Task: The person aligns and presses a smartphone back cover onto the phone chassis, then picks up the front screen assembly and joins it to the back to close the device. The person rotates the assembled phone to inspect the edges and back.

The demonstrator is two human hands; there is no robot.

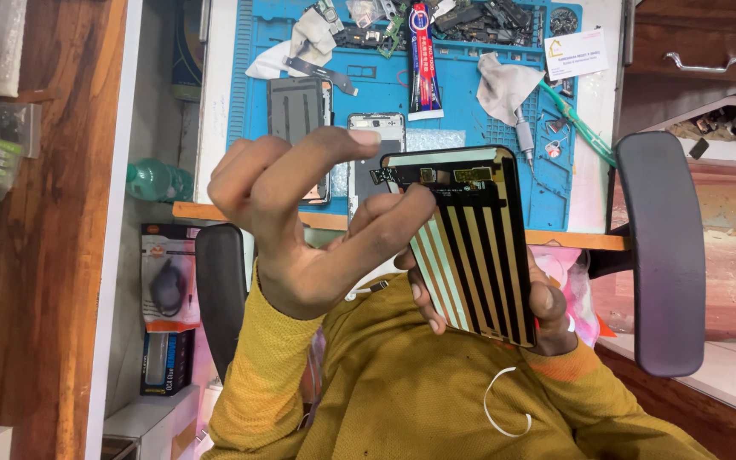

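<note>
I am holding a phone screen panel (474,247) up in front of me with my right hand (547,311), whose fingers are wrapping around its lower edge from behind, clamped on it. The panel's back is facing me, showing gold and black stripes. Its long axis is running nearly upright, leaning a little so the top end tips to the left, and that top end carries a dark strip with a small flex cable (382,176) sticking out to the left.

My left hand (300,217) is just to the left of the panel, fingers spread apart and holding nothing. Its index fingertip is touching the panel's upper left part, just below the dark strip, while the thumb is hovering above near the flex cable. So the left hand is the one nearer to the cable end.

Beyond my hands, the blue mat (385,85) on the table is carrying a phone frame (376,136), a glue tube (423,60) and a cloth (504,85).
</note>
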